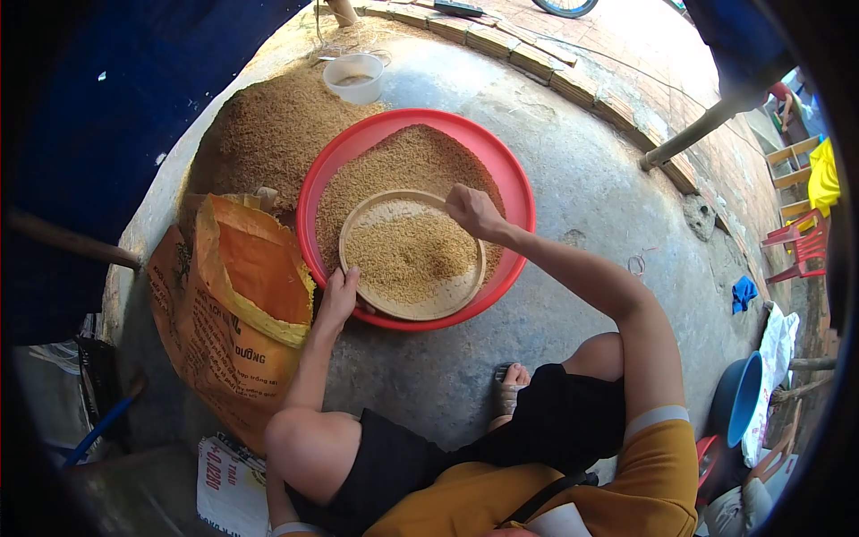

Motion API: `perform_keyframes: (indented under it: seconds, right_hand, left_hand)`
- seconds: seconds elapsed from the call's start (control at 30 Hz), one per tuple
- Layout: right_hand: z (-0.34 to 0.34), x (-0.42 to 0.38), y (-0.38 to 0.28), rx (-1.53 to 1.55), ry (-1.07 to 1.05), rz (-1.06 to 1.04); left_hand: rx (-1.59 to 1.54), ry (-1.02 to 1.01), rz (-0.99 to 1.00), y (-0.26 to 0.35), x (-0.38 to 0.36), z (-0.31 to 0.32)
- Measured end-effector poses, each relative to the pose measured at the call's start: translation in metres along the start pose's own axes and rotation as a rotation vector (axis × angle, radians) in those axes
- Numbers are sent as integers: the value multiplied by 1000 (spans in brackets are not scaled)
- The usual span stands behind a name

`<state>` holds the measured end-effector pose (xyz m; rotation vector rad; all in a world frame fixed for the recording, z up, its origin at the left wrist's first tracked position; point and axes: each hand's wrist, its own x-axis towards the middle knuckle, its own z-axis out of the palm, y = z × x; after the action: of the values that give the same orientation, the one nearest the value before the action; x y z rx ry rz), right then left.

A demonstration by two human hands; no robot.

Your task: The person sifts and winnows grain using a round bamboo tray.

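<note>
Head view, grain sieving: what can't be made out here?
- Left hand: fingers curl under the round sieve rim, so the grip is hidden.
- Right hand: closed at the far rim; fingertips unseen.
- Orange sack: print too small to read, contents out of sight.
- White cup: contents unclear.
- Red basin: bottom covered by grain.

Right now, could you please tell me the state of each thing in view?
Round sieve: partly filled with grain, gripped at both rims.
Red basin: holds grain, sieve over it.
Orange sack: open, propped beside the basin.
White cup: upright on the grain heap.
Left hand: gripping the sieve.
Right hand: gripping the sieve.
</note>
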<state>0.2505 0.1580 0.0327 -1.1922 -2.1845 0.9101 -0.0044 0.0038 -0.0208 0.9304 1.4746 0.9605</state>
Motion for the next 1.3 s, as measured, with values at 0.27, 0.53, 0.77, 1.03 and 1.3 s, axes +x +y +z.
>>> perform_keyframes:
  seconds: [0.27,0.53,0.77,1.03,1.3]
  right_hand:
    - [-2,3,-8,-31,-90,99]
    - [1,6,-5,83,-74,94]
    - [16,-21,-39,-146,-205,-332]
    - [62,-36,-46,-169,-394,-318]
    - [29,10,13,-129,-17,-49]
  left_hand:
    - [57,19,54,-14,8,-4]
    - [23,91,34,8,-4,5]
    - [170,73,106,-24,13,-6]
    - [69,41,57,5,-3,2]
    - [3,28,22,10,-5,3]
